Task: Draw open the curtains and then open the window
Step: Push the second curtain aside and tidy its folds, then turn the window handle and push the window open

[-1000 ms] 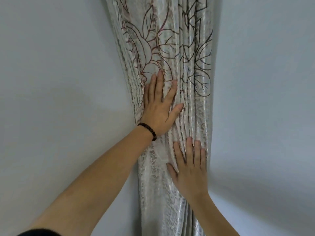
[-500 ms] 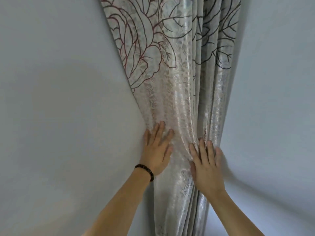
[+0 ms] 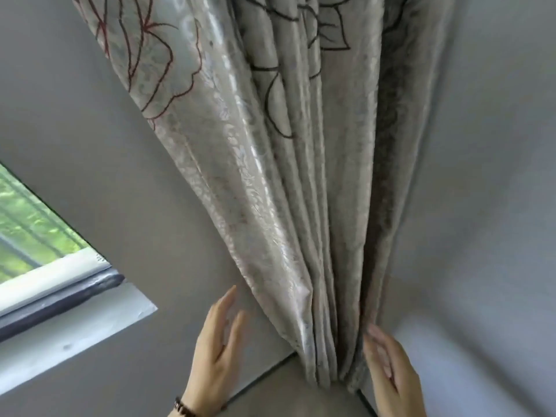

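— Grey painted walls [image 3: 90,152] meet in a corner, right? And what hangs there?

— Yes. Against that corner hangs the shiny beige patterned curtain [image 3: 301,182], gathered into tight vertical folds, with dark red and black leaf outlines stitched near its top.

— Where is the window?

— Well to the left of the curtain, low in view: a window with a dark frame and pale sill [image 3: 57,284], its glass showing green foliage outside. I cannot tell whether it is latched.

— And the hands?

— Both sit near the curtain's lower end. The left hand [image 3: 218,353], with a dark beaded bracelet [image 3: 182,409] at its wrist, is flat with fingers extended, just left of the folds and apart from them. The right hand [image 3: 388,362] is likewise spread, fingertips close to the curtain's right edge; whether they touch is unclear. Neither hand pinches any fabric.
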### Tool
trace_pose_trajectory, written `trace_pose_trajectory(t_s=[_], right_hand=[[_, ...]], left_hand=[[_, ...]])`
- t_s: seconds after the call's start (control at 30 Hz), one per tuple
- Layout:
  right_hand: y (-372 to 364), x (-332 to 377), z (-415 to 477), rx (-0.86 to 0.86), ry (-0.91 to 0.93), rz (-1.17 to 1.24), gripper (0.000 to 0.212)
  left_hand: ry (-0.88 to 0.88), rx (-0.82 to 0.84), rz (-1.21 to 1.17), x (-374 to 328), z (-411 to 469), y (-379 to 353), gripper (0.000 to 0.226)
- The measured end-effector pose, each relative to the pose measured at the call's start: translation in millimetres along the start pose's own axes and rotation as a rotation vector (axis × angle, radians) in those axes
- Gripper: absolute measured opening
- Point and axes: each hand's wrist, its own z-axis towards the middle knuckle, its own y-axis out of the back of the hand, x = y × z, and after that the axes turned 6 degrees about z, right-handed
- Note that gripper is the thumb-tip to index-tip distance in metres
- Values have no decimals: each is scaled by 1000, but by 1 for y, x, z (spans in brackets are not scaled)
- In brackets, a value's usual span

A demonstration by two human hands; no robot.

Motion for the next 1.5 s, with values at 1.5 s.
trace_pose_trajectory(t_s=[1.5], right_hand=[[-683,127,-495,1221,-88,-75,36]], left_hand=[[950,-1099,-66,304,-446,657,33]])
